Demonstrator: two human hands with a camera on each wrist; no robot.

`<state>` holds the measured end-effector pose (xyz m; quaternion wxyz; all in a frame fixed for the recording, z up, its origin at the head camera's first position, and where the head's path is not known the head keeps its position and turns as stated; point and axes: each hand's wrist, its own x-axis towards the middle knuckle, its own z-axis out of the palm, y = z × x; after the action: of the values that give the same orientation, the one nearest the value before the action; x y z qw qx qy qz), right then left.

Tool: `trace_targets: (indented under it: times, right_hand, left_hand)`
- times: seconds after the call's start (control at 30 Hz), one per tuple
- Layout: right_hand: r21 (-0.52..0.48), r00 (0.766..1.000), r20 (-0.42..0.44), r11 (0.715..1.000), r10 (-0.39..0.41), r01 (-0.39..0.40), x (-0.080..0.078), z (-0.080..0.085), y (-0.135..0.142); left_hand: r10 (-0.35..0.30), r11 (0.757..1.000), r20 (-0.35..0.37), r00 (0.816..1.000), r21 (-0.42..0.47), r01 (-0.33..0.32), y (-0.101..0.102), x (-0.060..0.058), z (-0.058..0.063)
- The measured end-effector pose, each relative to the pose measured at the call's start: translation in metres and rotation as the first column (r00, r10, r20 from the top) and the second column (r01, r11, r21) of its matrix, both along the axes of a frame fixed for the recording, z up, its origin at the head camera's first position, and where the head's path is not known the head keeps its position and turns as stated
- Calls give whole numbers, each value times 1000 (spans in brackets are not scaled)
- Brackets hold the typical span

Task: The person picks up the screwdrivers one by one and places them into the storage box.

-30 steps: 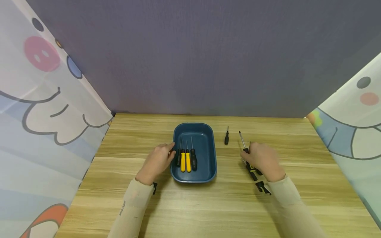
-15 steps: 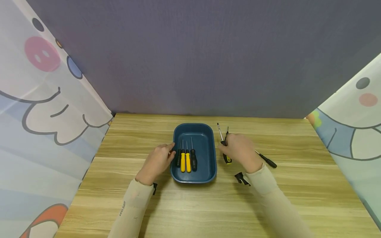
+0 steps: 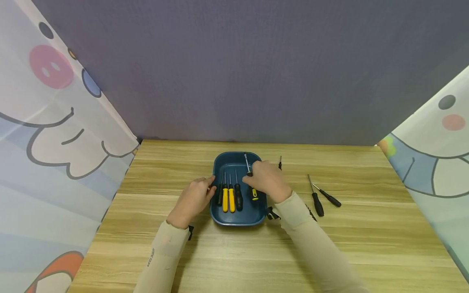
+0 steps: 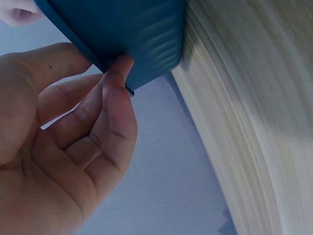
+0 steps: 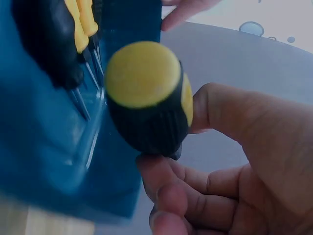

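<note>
My left hand [image 3: 192,199] pinches the left rim of a blue tray [image 3: 256,215]; in the left wrist view, thumb and fingers meet at its edge [image 4: 80,46]. Held in my right hand [image 3: 269,181] is a black and yellow screwdriver [image 3: 254,195], over the tray's right side with its metal shaft pointing to the back. The right wrist view shows its yellow handle end [image 5: 142,73] close up. Side by side in the tray's left half lie a ribbed black screwdriver [image 3: 220,197], two yellow-handled screwdrivers [image 3: 231,199] and a smooth black screwdriver [image 3: 239,199].
Right of the tray, two black screwdrivers, one [image 3: 317,204] and another [image 3: 331,199], lie with shafts converging on the wooden table [image 3: 366,244]. A small dark screwdriver [image 3: 280,162] is partly hidden behind my right hand. A grey wall [image 3: 238,81] stands behind the table.
My right hand has carried the black and yellow screwdriver leftward from the table's right side to above the tray, uncovering two black screwdrivers. My left hand has stayed at the rim.
</note>
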<state>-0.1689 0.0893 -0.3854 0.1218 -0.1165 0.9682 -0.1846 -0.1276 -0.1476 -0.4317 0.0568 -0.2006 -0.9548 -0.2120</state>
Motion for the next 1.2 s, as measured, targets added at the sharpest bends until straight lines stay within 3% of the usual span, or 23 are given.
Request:
trace_targets:
  times: [0.17,0.6,1.2]
  right_hand:
    - [13,1000,2,1000,26,-26,-5,-7,-12]
    - [17,991,129,1000,18,-21,-10,-19,-23]
    - [15,988,155,999,27,-30,-6,-9,-16]
  left_hand:
    - [4,1000,10,1000,0,-4,0,0,1]
    - [0,1000,3,1000,14,0,0,-1,0]
    - [-4,1000,6,1000,16,4,0,0,1]
